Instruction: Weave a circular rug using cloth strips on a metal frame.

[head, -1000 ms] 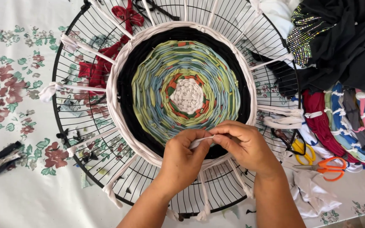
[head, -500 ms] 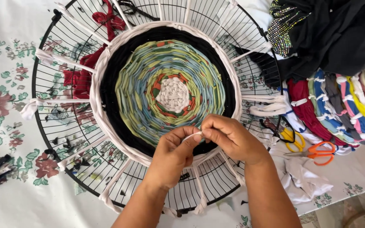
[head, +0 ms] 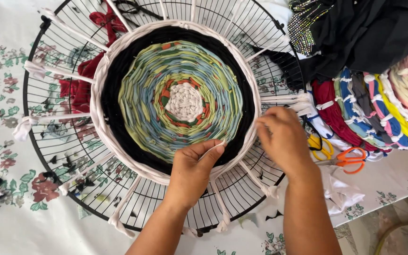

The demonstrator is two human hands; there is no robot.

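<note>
Head view, looking straight down: a round woven rag rug (head: 180, 101) is stretched on a black wire fan guard (head: 48, 141) that lies flat on a flowered tablecloth (head: 5, 118). The rug has a white centre, then orange, blue and green rings, a wide black band and a white outer border; white fabric strips (head: 67, 73) run like spokes from that border out to the guard's rim.

At the rug's lower edge the left hand (head: 194, 170) rests palm down, fingers together and only slightly curled, thumb and forefinger pinching a thin white strip (head: 212, 148) against the black band. At the rug's right edge the right hand (head: 282, 139) is blurred, fingers curled loosely over the white border; I cannot tell whether it grips anything.

Red cloth (head: 79, 85) lies under the guard, left of the rug. Right of the rug sit another rug of coloured bands (head: 378, 113), black beaded fabric (head: 355, 33), and 2 pairs of scissors, yellow-handled (head: 324, 148) and orange-handled (head: 350, 160).
</note>
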